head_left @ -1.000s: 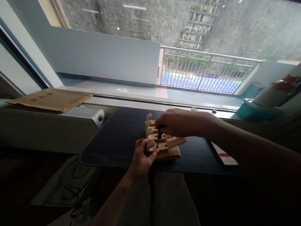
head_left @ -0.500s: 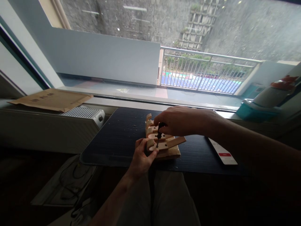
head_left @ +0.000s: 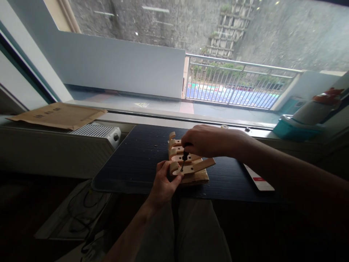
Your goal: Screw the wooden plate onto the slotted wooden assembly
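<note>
The right hand (head_left: pixel 207 141) pinches the driver (head_left: pixel 184 158), tip in the rack (head_left: pixel 194 168) at counter (head_left: pixel 136 160) centre. The left hand (head_left: pixel 163 183) grips the rack's 7 o'clock end. Keep the driver upright; brace firmly.

big window (head_left: pixel 191 43) straight ahead, daylight, balcony railing (head_left: pixel 240 82) outside, radiator (head_left: pixel 95 133) left, dark desk (head_left: pixel 136 160) near

wooden hook rack (head_left: pixel 196 166) lies flat, black screwdriver (head_left: pixel 184 157) standing on it.
</note>
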The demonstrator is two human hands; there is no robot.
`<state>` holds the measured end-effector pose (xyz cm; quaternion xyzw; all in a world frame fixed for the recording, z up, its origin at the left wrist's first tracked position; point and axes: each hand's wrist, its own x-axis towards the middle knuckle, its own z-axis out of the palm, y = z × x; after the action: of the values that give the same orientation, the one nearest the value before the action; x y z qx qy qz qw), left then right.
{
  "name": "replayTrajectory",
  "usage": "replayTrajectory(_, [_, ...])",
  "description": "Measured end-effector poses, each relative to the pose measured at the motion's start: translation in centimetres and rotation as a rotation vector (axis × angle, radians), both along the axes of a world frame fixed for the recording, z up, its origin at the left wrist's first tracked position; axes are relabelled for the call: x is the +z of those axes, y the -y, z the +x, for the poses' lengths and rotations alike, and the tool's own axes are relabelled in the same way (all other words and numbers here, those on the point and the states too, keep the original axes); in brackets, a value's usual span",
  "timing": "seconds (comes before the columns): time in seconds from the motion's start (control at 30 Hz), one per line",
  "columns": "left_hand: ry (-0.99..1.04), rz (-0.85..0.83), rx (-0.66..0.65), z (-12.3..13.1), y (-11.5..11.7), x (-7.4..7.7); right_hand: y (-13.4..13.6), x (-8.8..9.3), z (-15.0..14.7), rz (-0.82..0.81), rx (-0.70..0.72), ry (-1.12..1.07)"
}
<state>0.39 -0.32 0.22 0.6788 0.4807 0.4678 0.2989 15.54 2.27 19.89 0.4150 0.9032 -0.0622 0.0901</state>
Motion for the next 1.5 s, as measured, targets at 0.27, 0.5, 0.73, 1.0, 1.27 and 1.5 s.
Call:
replayTrajectory(0.27, [0.006, 0.001, -0.054, -0.8, 0.1, -0.1, 0.7, 0.6, 0.3, -0.009, 0.031, -0.031])
replayTrajectory(0.5, [-0.19, 0.184, 0.115, -2.0, 0.8, 0.4, 0.9, 0.4, 0.2, -0.013, 0.035, -0.03])
replayTrajectory(0.73, [-0.31, 0.244, 0.131, -2.0, 0.7, 0.8, 0.7, -0.4, 0.5, 0.057, 0.039, -0.047])
replayTrajectory(1.0, [-0.315, 0.215, 0.133, -2.0, 0.5, 1.0, 1.1, 0.3, -0.1, 0.087, 0.004, 0.109])
replayTrajectory(1.27, [-0.307, 0.181, 0.115, -2.1, 0.7, 1.3, 0.6, -0.1, -0.3, 0.013, 0.081, 0.059])
replayTrajectory(1.5, [-0.304, 0.183, 0.086, -2.3, 0.4, 0.5, 0.2, -0.5, 0.1, -0.007, 0.029, 0.087])
